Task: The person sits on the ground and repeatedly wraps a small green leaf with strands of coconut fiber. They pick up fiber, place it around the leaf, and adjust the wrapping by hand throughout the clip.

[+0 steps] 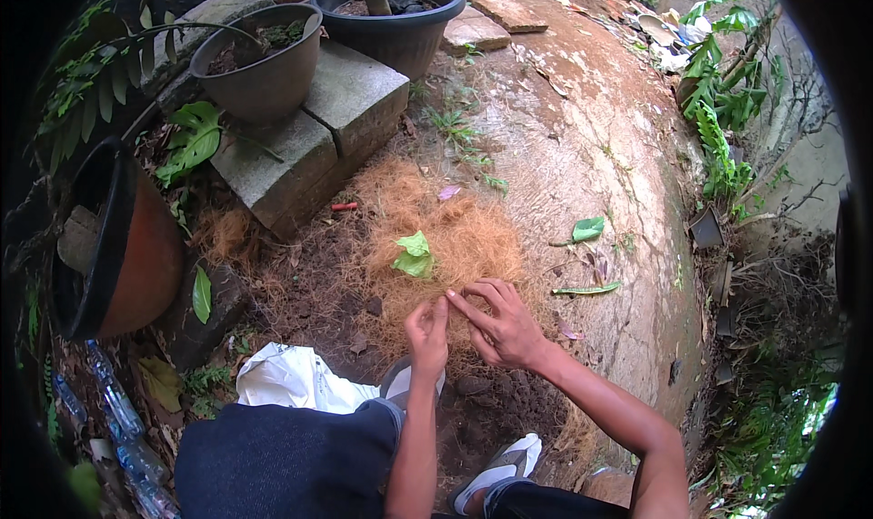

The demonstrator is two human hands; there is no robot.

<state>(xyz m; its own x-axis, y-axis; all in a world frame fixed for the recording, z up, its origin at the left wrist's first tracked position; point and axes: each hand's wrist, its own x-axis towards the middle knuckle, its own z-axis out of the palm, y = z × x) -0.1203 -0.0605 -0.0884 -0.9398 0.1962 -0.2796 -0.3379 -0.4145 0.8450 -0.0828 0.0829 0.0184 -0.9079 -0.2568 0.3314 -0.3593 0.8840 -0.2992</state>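
Observation:
My left hand is held above a mat of loose brown coconut fibre, thumb and fingers pinched together. Whatever they hold is too small to make out. From the right, my right hand reaches over, its index fingertip meeting the left thumb and its own thumb standing apart; I see nothing held in it. Just beyond both hands, a crumpled light-green leaf rests on the fibre. A small purple petal or leaf lies farther back on the same mat.
Concrete blocks bear a grey plant pot at the far left; a black pot stands behind. An orange-brown pot tilts at left. A white sack lies near my leg. Plastic bottles lie lower left.

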